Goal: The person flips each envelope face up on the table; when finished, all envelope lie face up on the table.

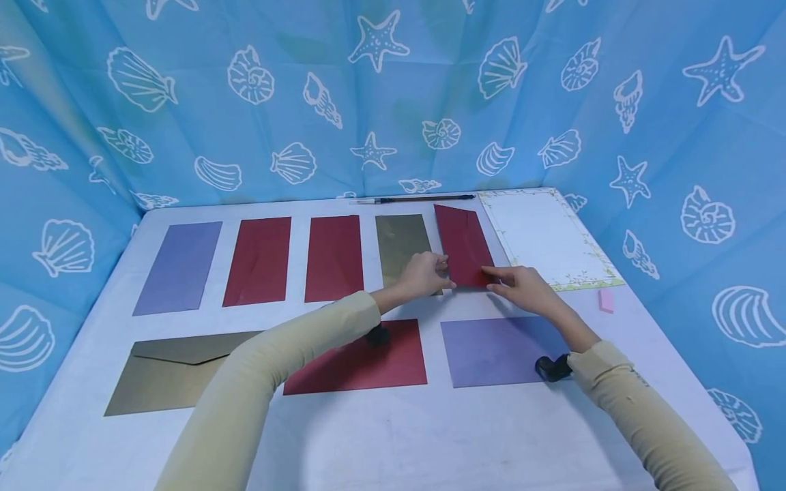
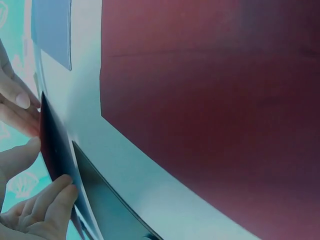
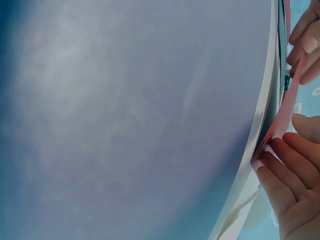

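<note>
— Two hands on one sheet, then?

— Yes. Both of mine are on the folded dark red paper point(image 1: 464, 247) at the right end of the far row. My left hand point(image 1: 424, 273) pinches its near left corner, fingers curled onto the edge. My right hand point(image 1: 522, 286) holds the near right corner between thumb and fingertips.

— Where does it lie?

— On the white table point(image 1: 381, 436), slightly tilted, just beside the gold paper point(image 1: 402, 242) on its left and the bordered writing sheet point(image 1: 546, 235) on its right. Its near edge is lifted a little off the table in my fingers.

— And nearer you?

— Under my forearms lie a red envelope point(image 1: 368, 361) and a lilac envelope point(image 1: 497, 351).
</note>
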